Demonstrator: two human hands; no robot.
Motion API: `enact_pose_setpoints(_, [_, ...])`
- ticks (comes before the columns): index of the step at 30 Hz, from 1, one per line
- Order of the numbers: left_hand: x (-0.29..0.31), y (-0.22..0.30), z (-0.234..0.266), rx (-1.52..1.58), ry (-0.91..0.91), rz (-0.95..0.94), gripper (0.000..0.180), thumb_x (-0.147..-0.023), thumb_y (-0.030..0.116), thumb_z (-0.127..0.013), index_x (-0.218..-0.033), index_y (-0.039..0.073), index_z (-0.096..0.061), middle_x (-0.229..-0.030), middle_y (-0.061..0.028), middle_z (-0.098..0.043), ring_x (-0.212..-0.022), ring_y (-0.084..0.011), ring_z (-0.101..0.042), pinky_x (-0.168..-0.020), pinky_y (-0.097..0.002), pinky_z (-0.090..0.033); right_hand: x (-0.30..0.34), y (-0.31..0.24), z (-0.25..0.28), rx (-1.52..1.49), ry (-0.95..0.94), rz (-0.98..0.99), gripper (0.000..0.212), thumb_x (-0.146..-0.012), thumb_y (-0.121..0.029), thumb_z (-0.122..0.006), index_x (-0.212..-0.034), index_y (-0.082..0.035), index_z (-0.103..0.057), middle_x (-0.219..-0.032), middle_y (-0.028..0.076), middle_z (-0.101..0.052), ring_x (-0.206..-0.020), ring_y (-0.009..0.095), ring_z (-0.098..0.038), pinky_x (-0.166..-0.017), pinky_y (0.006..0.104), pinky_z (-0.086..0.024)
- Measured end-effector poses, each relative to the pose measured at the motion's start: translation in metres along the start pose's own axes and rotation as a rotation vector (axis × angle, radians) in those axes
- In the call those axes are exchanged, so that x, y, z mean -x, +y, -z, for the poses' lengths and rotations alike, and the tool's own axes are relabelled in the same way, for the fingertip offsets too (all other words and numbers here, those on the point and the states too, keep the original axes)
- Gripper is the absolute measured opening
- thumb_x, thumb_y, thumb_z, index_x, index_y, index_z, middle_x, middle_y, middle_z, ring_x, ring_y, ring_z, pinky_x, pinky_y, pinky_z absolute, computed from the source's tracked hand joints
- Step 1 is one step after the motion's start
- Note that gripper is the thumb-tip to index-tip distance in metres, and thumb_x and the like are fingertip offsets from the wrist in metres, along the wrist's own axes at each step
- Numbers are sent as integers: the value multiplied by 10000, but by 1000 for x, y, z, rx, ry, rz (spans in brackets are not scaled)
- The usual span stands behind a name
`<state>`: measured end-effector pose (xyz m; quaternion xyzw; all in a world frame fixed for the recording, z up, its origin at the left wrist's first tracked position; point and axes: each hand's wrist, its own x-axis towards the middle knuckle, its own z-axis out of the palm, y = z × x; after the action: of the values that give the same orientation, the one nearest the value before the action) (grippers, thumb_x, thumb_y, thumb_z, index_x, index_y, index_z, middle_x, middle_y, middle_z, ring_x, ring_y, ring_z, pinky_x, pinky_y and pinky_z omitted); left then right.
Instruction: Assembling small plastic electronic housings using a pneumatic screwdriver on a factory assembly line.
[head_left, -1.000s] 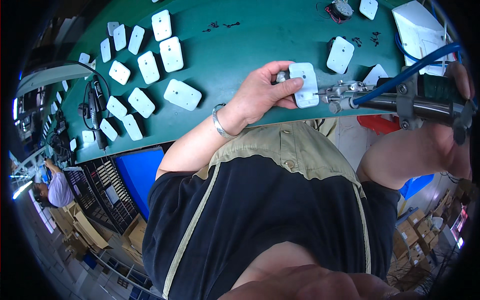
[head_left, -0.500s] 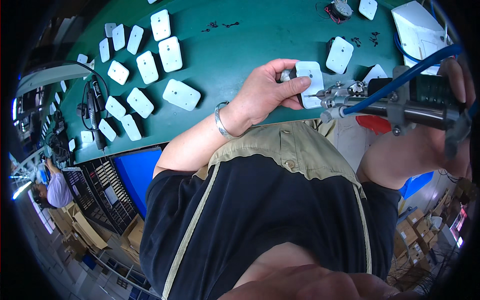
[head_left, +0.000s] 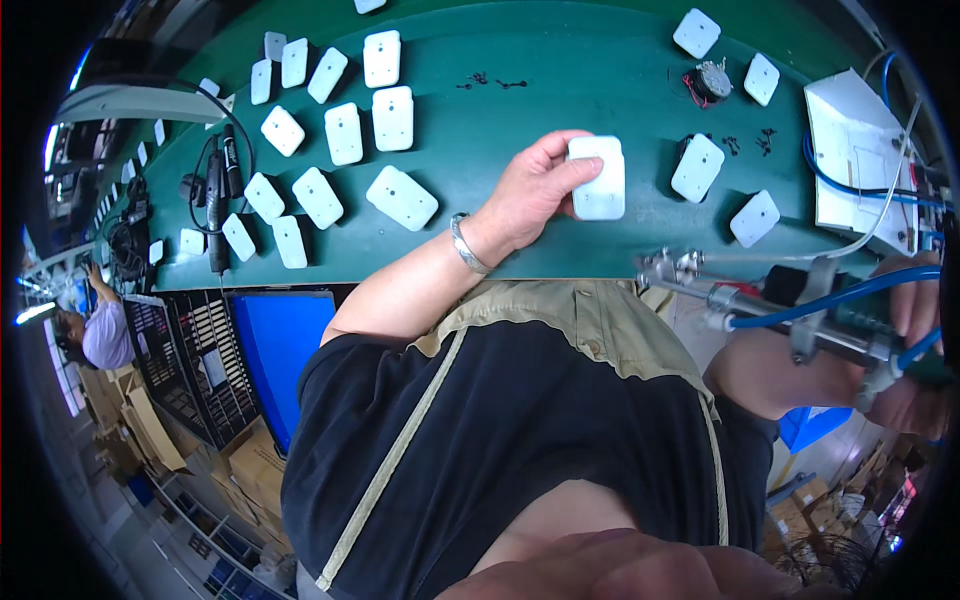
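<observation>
Over the green table, my left hand (head_left: 530,195) grips a small white plastic box with rounded corners (head_left: 602,185), the thumb pressed on its top face. At the right edge my right hand (head_left: 912,305) is wrapped round a screwdriver tool (head_left: 760,305) with a metal barrel and a blue hose. Its metal tip points left, below and right of the box and apart from it. Part of the right hand is hidden behind the tool and in the dark rim of the picture.
Similar white boxes (head_left: 392,118) stand in loose rows on the green table (head_left: 560,60) at left, several more (head_left: 697,168) at right. Small black parts (head_left: 765,142), a round wired motor (head_left: 711,82) and a white metal case (head_left: 845,150) lie about. Far left, another person (head_left: 105,335) sits.
The tool's tip has drawn away from the white box, down and to the right. My left hand still holds the box, now turned slightly. The whole view has shifted a little.
</observation>
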<state>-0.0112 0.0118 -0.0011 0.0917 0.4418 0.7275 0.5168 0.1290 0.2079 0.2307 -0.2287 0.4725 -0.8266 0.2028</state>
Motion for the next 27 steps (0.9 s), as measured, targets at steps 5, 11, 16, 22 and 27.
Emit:
enact_pose_setpoints(5, [-14,36,-9,-282,81,-136,303,-821,130,-560,-1107,50,-495,-941,-30,-577,-815,-114,-577,-671,-248,-498,36,29,26,298,178,690,447,-849,-219,-531,-1174,47,-379,-1034,220,-534,-940,282,-566,-757,363,-512])
enact_pose_setpoints(11, [-147,140,60,-876,352,-564,253,-766,115,-578,-986,-11,-571,-883,-92,-621,-781,-172,-587,-704,-271,-459,26,51,-1,371,766,852,559,-748,-306,-608,-1148,-51,-314,-840,60,-451,-700,133,-454,-660,261,-361])
enact_pose_setpoints(16, [-204,167,123,-1514,616,-288,537,-715,341,-663,-1165,89,-515,-1062,-119,-581,-946,-229,-565,-852,-329,-430,33,47,-3,435,827,841,577,-736,-312,-640,-1149,-54,-330,-840,51,-485,-698,127,-502,-632,235,-377])
enact_pose_setpoints(22, [-220,162,64,-1703,470,-576,694,-685,462,-643,-1195,25,-470,-1148,-183,-522,-1031,-315,-521,-889,-344,-406,27,51,-4,474,919,848,603,-728,-308,-669,-1153,-45,-331,-814,53,-514,-679,133,-545,-616,223,-431])
enact_pose_setpoints(27, [-267,148,67,-1491,357,-166,672,-692,425,-661,-1182,3,-475,-1053,-135,-577,-895,-222,-579,-710,-305,-492,21,49,6,411,815,844,581,-705,-323,-640,-1116,-44,-338,-780,36,-449,-631,94,-464,-591,215,-369])
